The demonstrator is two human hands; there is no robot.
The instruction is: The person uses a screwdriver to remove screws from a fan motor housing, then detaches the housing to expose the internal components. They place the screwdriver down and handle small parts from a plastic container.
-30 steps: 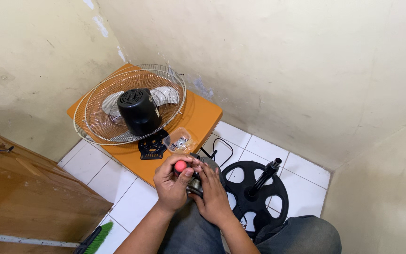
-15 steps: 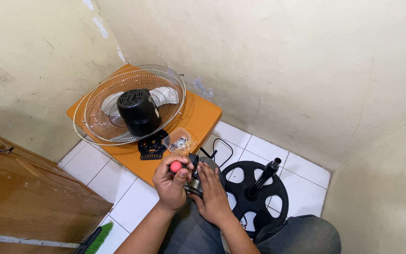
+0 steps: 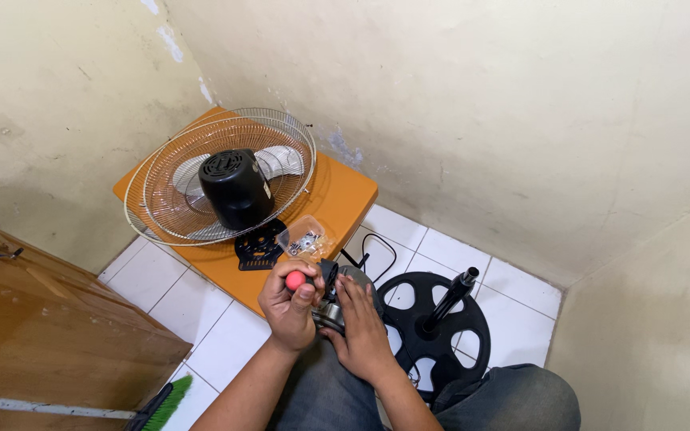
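- The person sits on the tiled floor (image 3: 225,343) in the corner, both hands close together over the lap, working on a small grey and black fan part (image 3: 335,297).
- The left hand (image 3: 287,307) is closed in a fist round a screwdriver (image 3: 295,280); only its red handle end shows above the thumb, and the shaft and tip are hidden behind the fingers.
- The right hand (image 3: 361,327) lies against the fan part with fingers slightly curled and spread over it, steadying it more than gripping it; I cannot tell whether the fingertips pinch anything.
- To my eye the step in hand is driving or loosening a screw on that part, which sits just above the knees, touching both hands.
- The next move calls for keeping the tool upright on the screw head while the other hand stops the part from turning.
- On the orange stool (image 3: 345,195) lies a wire fan guard (image 3: 225,172), tilted like a shallow bowl, holding the black motor housing (image 3: 235,185) with a pale blade (image 3: 281,160) behind it.
- A small clear plastic bag (image 3: 305,238) near the stool's front edge holds a cluster of little metal screws and fittings.
- A black slotted plate (image 3: 259,247) lies beside the bag.
- The round black fan base (image 3: 441,319) with its short pole stands on the tiles, just right of the hands.
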